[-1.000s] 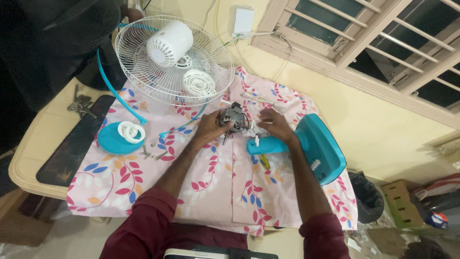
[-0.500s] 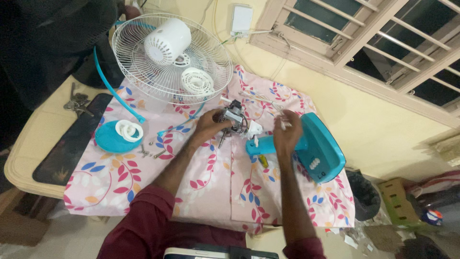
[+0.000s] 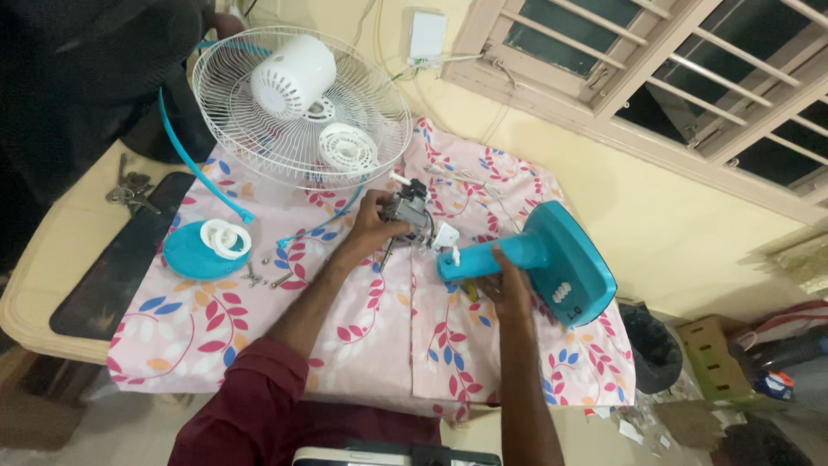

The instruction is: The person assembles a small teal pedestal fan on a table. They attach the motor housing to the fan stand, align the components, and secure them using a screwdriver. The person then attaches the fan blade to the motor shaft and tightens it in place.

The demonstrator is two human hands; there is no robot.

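Up beyond the left fingers stands the white fan guard (image 3: 302,108) on the cloth-covered tabletop (image 3: 216,319). Right of the right fingers lies the blue fan stand (image 3: 552,259), its neck just above them. Left hand (image 3: 373,226) fingers are curled tight round the small grey motor (image 3: 407,209). Right hand (image 3: 511,292) fingers are bent under the neck, touching it; their grip cannot be told.

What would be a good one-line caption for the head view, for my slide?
Left hand grips a small fan motor on a floral cloth while the right hand rests beside the teal fan stand.
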